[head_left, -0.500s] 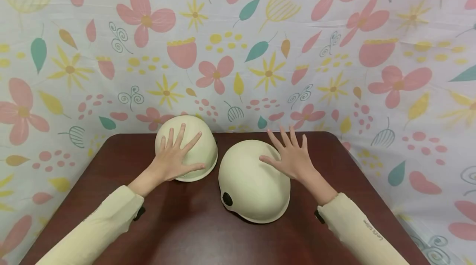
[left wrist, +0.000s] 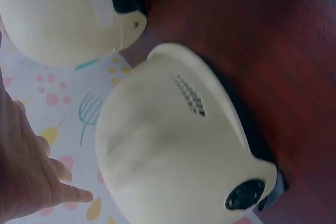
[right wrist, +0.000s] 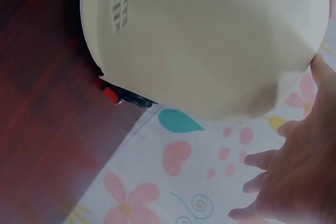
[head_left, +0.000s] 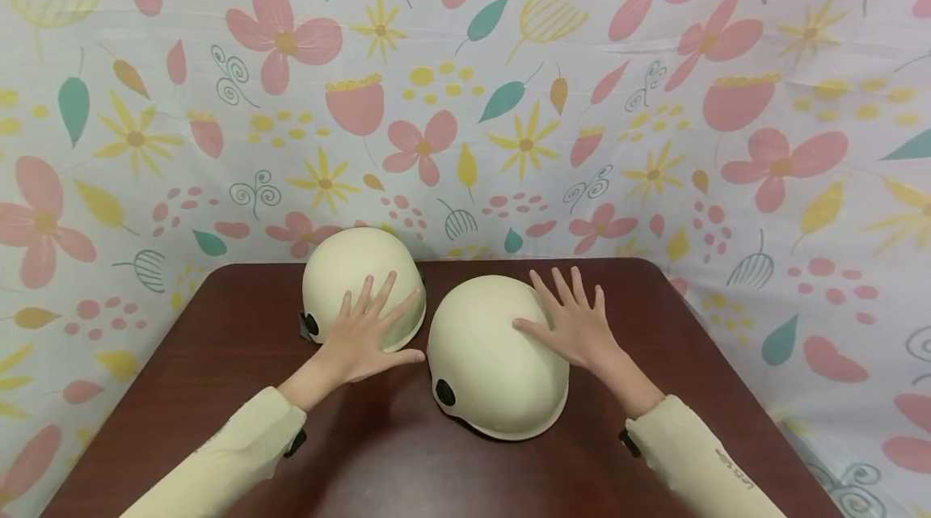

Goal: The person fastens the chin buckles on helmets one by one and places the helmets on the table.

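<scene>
Two cream-white helmets sit dome up on a dark red-brown table point(head_left: 393, 469). My left hand point(head_left: 364, 336), fingers spread, hovers in front of the left helmet point(head_left: 349, 259) and covers part of it. In the left wrist view, that hand point(left wrist: 31, 166) is apart from the helmet point(left wrist: 157, 135), which shows vent holes and a black round side piece point(left wrist: 245, 194). My right hand point(head_left: 578, 328) is spread at the right side of the right helmet point(head_left: 487, 340). Its thumb overlaps the shell; whether it touches I cannot tell. Neither hand grips anything.
A white cloth point(head_left: 465, 178) with flowers and leaves hangs behind the table. The left helmet stands farther back, close to the cloth. A strap with a red piece point(right wrist: 111, 95) shows under the right helmet's edge in the right wrist view.
My left hand has moved to the right and nearer to me, uncovering the left helmet's black side piece. My right hand has shifted slightly nearer to me. Both helmets stay where they were.
</scene>
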{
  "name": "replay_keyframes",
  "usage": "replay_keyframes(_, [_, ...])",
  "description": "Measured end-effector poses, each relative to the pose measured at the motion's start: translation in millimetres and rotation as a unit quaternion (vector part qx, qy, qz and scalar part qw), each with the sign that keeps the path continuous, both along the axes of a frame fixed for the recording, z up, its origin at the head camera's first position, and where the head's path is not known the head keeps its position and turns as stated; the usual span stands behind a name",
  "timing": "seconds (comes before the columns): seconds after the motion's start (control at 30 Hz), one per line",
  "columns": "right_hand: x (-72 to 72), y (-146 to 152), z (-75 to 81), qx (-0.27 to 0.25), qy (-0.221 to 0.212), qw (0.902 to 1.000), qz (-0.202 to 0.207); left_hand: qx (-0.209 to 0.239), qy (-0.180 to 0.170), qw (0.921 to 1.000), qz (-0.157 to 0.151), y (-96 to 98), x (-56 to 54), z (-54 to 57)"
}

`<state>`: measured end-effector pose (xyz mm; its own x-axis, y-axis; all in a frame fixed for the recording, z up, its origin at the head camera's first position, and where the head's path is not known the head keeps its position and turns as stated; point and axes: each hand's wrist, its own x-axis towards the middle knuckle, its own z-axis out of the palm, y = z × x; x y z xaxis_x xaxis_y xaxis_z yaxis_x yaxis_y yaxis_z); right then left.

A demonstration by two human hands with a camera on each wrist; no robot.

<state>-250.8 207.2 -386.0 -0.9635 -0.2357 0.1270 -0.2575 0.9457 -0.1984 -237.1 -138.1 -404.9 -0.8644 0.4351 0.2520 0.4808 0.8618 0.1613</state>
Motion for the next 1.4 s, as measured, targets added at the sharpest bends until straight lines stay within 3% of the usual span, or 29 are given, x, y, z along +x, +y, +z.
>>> replay_keyframes(0.17, [1.7, 0.3, -4.3, -0.015, -0.009, 0.9998, -0.005, 0.009, -0.014, 0.9997, -0.017, 7.6, 1.2, -10.5])
replay_keyframes(0.37, [3.1, 1.6, -6.4, -0.037, -0.025, 0.9989, -0.008, 0.053, -0.044, 0.9968, -0.040, 18.3, 2.4, -23.5])
replay_keyframes(0.6, [1.2, 3.4, -8.3, -0.062, -0.042, 0.9971, -0.006, 0.120, -0.073, 0.9881, -0.063, 30.2, 4.3, -41.5])
replay_keyframes(0.83, [0.1, 5.0, -5.3, -0.109, -0.081, 0.9907, 0.003, 0.154, -0.115, 0.9782, -0.078, 43.6, 6.2, -60.4])
replay_keyframes(0.9, [0.2, 5.2, -5.2, -0.124, -0.091, 0.9881, 0.006, 0.178, -0.146, 0.9699, -0.080, 46.0, 6.4, -66.0])
replay_keyframes(1.13, [-1.5, 3.6, -10.0, -0.160, -0.118, 0.9796, 0.030, 0.277, -0.244, 0.9261, -0.080, 44.6, 6.4, -78.3])
replay_keyframes(1.4, [-7.4, 6.1, -4.1, -0.166, -0.115, 0.9780, 0.053, 0.304, -0.264, 0.9120, -0.077, 45.6, 4.3, -80.6])
